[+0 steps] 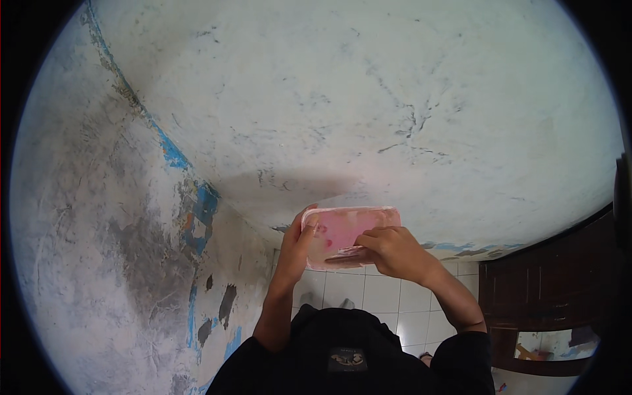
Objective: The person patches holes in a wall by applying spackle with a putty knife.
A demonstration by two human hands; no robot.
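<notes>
A shallow pink plastic tub [345,227], rectangular with rounded corners, is held out in front of my body, its inside smeared with pale paste. My left hand [296,250] grips its left end, the thumb over the rim and the other fingers mostly hidden behind. Over the tub's near right part, my right hand [395,251] is closed on a flat scraper [343,254], whose paste-coated blade lies low in the tub along the near side. The scraper's handle is hidden within my fingers.
Ahead rises a pale wall [316,99] with dark scuffs and cracks. The left wall [118,217] is patchy grey with peeling blue paint near the corner. Dark wooden furniture [546,289] with a mirror-like panel [556,343] stands at right. White floor tiles [382,293] lie below.
</notes>
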